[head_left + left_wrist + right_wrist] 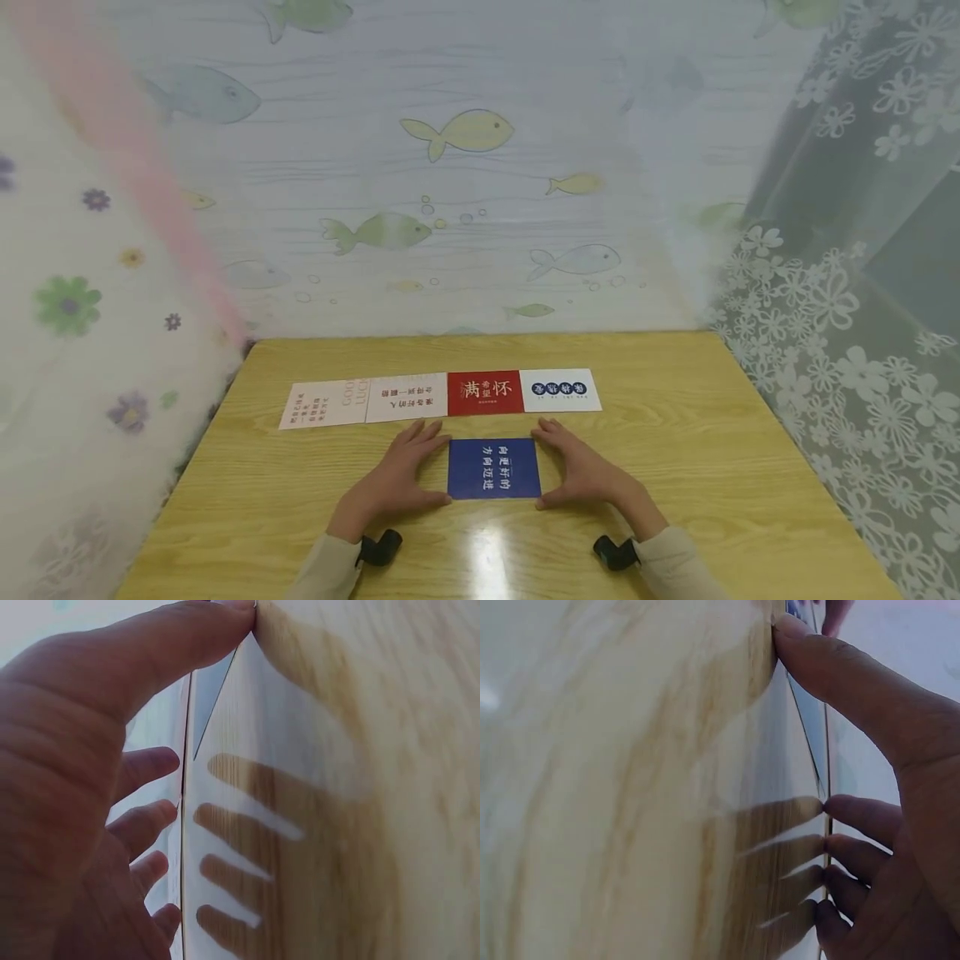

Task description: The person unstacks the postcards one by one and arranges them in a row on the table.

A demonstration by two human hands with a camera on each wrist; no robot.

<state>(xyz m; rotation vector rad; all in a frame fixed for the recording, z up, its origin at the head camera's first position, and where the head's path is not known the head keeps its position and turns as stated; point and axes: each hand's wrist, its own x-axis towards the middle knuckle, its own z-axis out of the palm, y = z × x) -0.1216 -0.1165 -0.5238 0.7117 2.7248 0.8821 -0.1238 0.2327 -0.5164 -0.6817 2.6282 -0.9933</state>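
Note:
A blue card [468,468] with white sideways writing lies flat on the wooden table [712,467], between the two hands. At its left side is my left hand [401,477], thumb tip right at the near left corner and fingers spread toward the far left corner. Mirroring it, my right hand [588,475] has its thumb at the near right corner and its index finger by the far right one. Both palms face inward. In the left wrist view the card [214,694] shows as a thin sliver beyond the thumb; the right wrist view shows the card [806,724] similarly.
Behind the blue card, a row holds two pale pink cards [322,403] [408,397], a red card [484,407] and a white card [562,402], edge to edge. A fish-patterned curtain [480,200] hangs at the table's far edge.

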